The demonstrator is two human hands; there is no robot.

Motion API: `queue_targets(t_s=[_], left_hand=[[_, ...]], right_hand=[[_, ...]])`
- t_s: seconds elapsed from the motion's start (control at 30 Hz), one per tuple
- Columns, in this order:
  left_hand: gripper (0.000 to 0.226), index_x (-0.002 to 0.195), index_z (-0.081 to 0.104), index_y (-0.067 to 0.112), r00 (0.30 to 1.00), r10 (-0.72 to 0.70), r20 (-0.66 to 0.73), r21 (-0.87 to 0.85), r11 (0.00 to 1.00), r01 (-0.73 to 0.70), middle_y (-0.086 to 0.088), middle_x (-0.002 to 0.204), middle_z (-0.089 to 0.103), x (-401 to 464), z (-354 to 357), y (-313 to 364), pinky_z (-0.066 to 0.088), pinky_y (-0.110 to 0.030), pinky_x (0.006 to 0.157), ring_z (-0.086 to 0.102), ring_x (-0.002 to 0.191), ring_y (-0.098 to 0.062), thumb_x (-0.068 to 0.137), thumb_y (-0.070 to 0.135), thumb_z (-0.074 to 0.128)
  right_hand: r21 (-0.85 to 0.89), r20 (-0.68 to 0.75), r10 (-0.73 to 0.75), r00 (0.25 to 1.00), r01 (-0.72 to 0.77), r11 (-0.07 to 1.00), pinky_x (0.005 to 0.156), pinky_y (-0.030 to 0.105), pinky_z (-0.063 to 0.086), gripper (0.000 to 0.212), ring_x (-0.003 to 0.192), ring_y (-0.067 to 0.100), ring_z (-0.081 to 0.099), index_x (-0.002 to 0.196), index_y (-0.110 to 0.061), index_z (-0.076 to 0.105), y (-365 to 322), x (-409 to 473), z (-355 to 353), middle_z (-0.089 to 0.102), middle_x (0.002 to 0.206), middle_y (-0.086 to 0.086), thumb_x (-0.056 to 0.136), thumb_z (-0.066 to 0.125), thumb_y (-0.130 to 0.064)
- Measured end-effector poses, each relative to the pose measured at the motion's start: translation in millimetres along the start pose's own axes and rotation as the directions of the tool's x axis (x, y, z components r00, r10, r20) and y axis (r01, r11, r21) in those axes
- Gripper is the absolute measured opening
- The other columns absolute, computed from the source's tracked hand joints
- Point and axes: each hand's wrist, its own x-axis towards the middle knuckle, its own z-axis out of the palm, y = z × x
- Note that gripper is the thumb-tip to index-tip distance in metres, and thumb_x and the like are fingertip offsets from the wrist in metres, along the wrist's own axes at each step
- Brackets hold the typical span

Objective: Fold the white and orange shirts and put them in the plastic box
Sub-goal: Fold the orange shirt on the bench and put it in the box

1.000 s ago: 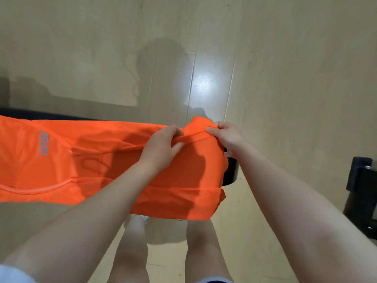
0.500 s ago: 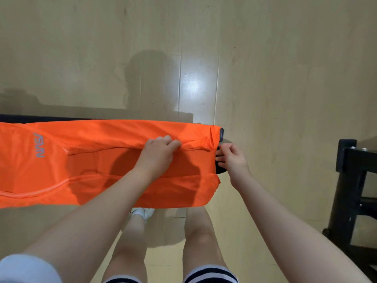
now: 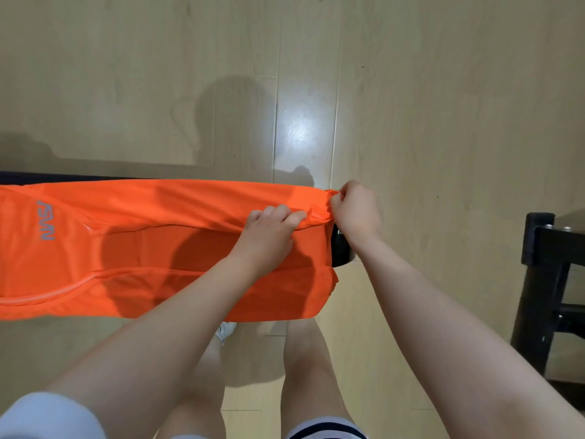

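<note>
From my feed the pale wooden floor fills most of the view, with a bright glare patch just beyond the hands. Across the left and middle lies the orange shirt, spread flat over a dark surface of which I only see a thin strip along the far edge and a rounded corner poking out at the shirt's right end. The shirt is folded lengthwise, with a grey logo near its left side and a pale seam curving along the near edge. At the far right stands a black frame, well apart from the shirt; I cannot tell what it belongs to. Below the shirt I see the person's bare legs and a bit of a white shoe on the floor.

The left hand rests on the shirt near its right end, fingers curled and pinching a ridge of cloth between fingertips and thumb. The right hand is closed into a fist right at the shirt's far right corner, bunching the orange fabric in its grip, just beside the left hand. I see neither the white shirt nor the plastic box from this camera
</note>
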Motion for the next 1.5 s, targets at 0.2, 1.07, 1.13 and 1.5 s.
queue_targets(t_s=[0.2, 1.07, 1.13, 1.5], left_hand=[[0.037, 0.1, 0.062, 0.031, 0.968, 0.24, -0.077, 0.143, 0.963, -0.227, 0.0, 0.076, 0.06, 1.0, 7.8, -1.7, 0.042, -0.032, 0.067, 0.06, 0.067, -0.024, 0.069, 0.014, 0.053], [0.077, 0.145, 0.022, 0.011, 0.882, -0.467, -0.061, -0.174, 0.875, 0.452, -0.014, 0.154, 0.018, -43.4, -39.3, -59.6, 0.023, -0.039, 0.112, 0.021, 0.14, -0.03, 0.082, 0.025, 0.064], [0.067, 0.143, 0.027, 0.011, 0.834, -0.551, -0.042, -0.287, 0.806, 0.518, -0.014, 0.152, 0.022, -70.0, -46.2, -82.2, 0.024, -0.039, 0.111, 0.024, 0.139, -0.03, 0.086, 0.023, 0.059], [0.042, 0.126, 0.049, -0.001, 0.53, -0.846, -0.058, -0.658, 0.431, 0.617, -0.022, 0.132, 0.047, -226.6, -27.5, -273.1, 0.033, -0.041, 0.106, 0.044, 0.122, -0.037, 0.084, 0.004, 0.052]], right_hand=[[0.536, 0.466, 0.279, 0.84, -0.519, 0.666, 0.043, 0.018, 0.037, 0.024, 0.043, 0.012, 0.047, 0.063, -0.016, 0.049, 29.1, 11.0, -2.7, 0.052, 0.048, -0.001, 0.086, 0.053, -0.01], [-0.039, 0.306, -0.52, 0.798, 0.556, 0.83, 0.094, 0.042, 0.039, 0.029, 0.111, 0.036, 0.048, 0.11, -0.007, 0.057, -67.8, -54.4, 4.4, 0.054, 0.116, 0.017, 0.083, 0.048, -0.011], [-0.001, 0.435, -0.604, 0.668, 0.671, 0.741, 0.093, 0.043, 0.042, 0.026, 0.109, 0.037, 0.051, 0.106, -0.007, 0.059, -101.5, -84.6, 26.6, 0.055, 0.115, 0.018, 0.082, 0.05, -0.01], [-0.1, 0.65, -0.654, 0.388, 0.896, 0.432, 0.089, 0.048, 0.047, 0.032, 0.108, 0.04, 0.051, 0.116, -0.007, 0.057, -264.0, -164.0, 184.8, 0.052, 0.121, 0.019, 0.087, 0.045, -0.013]])
